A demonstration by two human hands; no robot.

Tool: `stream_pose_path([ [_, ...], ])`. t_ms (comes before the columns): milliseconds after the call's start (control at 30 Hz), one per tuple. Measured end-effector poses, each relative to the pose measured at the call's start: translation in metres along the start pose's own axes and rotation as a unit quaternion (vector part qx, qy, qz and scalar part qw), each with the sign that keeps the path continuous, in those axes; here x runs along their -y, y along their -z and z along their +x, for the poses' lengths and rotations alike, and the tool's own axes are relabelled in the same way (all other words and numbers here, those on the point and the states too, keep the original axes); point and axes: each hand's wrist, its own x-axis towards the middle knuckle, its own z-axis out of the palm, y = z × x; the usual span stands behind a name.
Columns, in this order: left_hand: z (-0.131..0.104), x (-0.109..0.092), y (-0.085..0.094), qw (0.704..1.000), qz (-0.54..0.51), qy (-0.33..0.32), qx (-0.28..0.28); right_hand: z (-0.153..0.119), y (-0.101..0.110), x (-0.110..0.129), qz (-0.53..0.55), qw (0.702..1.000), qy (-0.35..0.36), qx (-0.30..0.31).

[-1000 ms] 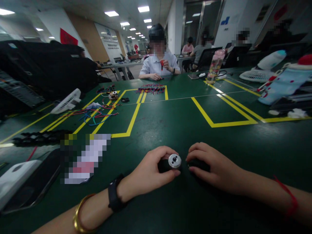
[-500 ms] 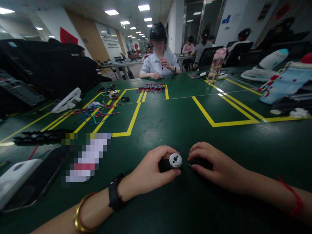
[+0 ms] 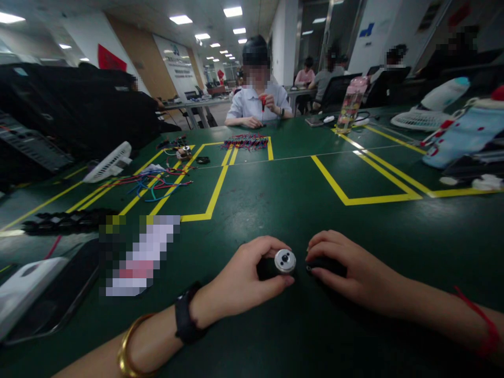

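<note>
Between the thumb and fingers of my left hand [image 3: 248, 278] is a small motor [image 3: 285, 260], a short cylinder. Its silver round end, with a dark centre and two small holes, faces me, while the dark side is largely hidden by my fingers. Just to its right, my right hand [image 3: 346, 268] is curled with thumb and fingertips closed round a small dark piece [image 3: 308, 268] with a tiny shiny ring at its tip. The rest of that piece is lost in shadow under the palm. A narrow gap separates the two hands, both low over the green table [image 3: 260, 210].
To the left lie a phone [image 3: 59, 294], a black chain-like strip [image 3: 66, 221], loose wires [image 3: 157, 184] and a white fan [image 3: 108, 163]. Across the table a person holds a red screwdriver [image 3: 263, 104] behind a wire bundle [image 3: 246, 142]. Bottles [image 3: 350, 107] stand right.
Both hands have shifted very slightly right in the picture, with their grips unchanged. The red handle in the other person's hand shows more clearly.
</note>
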Motion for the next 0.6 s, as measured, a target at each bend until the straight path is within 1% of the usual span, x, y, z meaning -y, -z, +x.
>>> stream_pose_path([
  [600,-0.0031,-0.0031,0.0005,1.000,0.005,0.006,0.002,0.0023,0.0011,0.0040,-0.017,1.000,-0.018,0.015],
])
